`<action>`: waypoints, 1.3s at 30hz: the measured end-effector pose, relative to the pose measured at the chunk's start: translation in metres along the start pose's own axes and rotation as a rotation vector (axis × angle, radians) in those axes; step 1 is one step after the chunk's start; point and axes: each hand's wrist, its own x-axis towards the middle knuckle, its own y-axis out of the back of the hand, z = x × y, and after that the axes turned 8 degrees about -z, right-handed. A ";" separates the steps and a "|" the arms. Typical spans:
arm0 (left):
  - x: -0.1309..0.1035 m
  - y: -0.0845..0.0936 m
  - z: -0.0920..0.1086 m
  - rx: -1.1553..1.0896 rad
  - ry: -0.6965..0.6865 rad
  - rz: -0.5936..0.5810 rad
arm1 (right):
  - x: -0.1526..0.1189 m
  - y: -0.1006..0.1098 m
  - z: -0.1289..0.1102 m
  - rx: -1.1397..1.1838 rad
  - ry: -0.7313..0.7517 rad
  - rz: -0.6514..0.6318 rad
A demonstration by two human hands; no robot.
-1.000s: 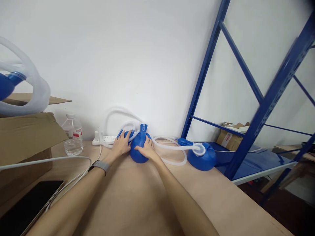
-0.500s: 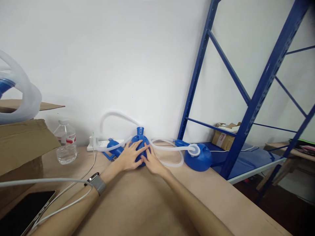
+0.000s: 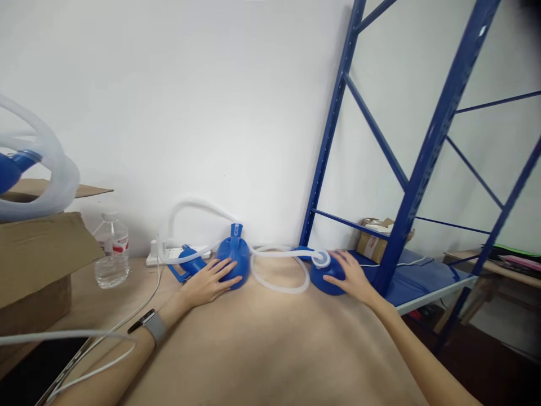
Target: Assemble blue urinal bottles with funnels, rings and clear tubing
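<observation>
A blue plastic bottle point(image 3: 239, 254) with a ribbed neck and a translucent hose point(image 3: 192, 201) stands near the wall. Against its lower left side my left hand point(image 3: 209, 282) rests with spread fingers. My right hand point(image 3: 353, 276) lies over the right side of another blue bottle point(image 3: 323, 286), thumb in front and fingers apart across its top. That one lies low, a white round fitting point(image 3: 320, 259) facing me, and its hose point(image 3: 279, 290) loops on the table between the two. Left of the standing bottle is a third, smaller-looking blue bottle point(image 3: 192, 264) with a handle, partly hidden.
A white power strip point(image 3: 173, 254) and a water bottle point(image 3: 113, 254) stand by the wall. On the left, a cardboard box point(image 3: 42, 254) carries coiled hose. A white cable point(image 3: 143, 304) crosses the table. A blue metal rack point(image 3: 416, 186) rises on the right.
My right hand has left the standing bottle and moved right onto the other blue bottle. My left hand has slid to the standing bottle's lower left side. The view has shifted slightly.
</observation>
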 end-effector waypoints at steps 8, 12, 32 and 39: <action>-0.003 0.019 0.016 0.014 0.079 -0.073 | -0.001 0.015 -0.066 0.044 0.188 -0.291; 0.002 0.033 0.041 0.023 0.213 -0.141 | -0.011 0.044 -0.113 -0.040 0.249 -0.337; 0.090 0.077 0.147 -0.607 0.226 -0.137 | -0.093 0.118 -0.145 0.213 0.064 -0.442; 0.049 0.178 0.127 -0.525 -0.041 0.597 | -0.113 0.125 -0.134 0.373 0.047 -0.416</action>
